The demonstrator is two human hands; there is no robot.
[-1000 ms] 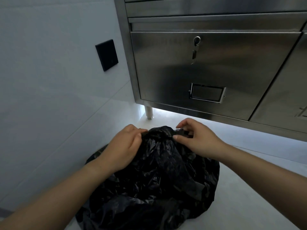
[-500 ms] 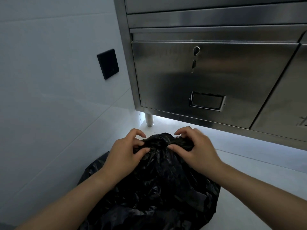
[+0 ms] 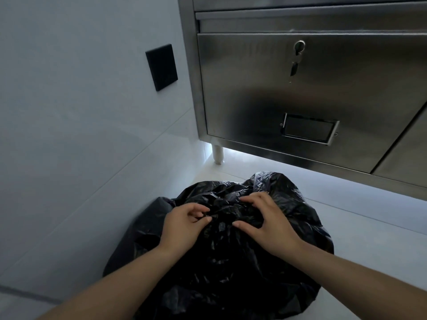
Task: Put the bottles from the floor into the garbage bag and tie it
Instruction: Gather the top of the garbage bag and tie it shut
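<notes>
Steel cabinet [image 3: 300,88] above; garbage bag [image 3: 219,273] slumped on floor [image 3: 365,239] before it, probably soft, light, slippery, best taken at gathered neck. Left hand [image 3: 182,225] pinching a fold there; right hand [image 3: 268,224] curled round bunched plastic.

A garbage bag [image 3: 231,273] sits on the floor [image 3: 369,239], with the left hand [image 3: 184,227] and right hand [image 3: 270,225] side by side gripping its top. Behind it stands a cabinet [image 3: 254,100], raised on a leg [image 3: 218,154]. A wall [image 3: 80,112] to the left carries a switch plate [image 3: 161,66].
</notes>
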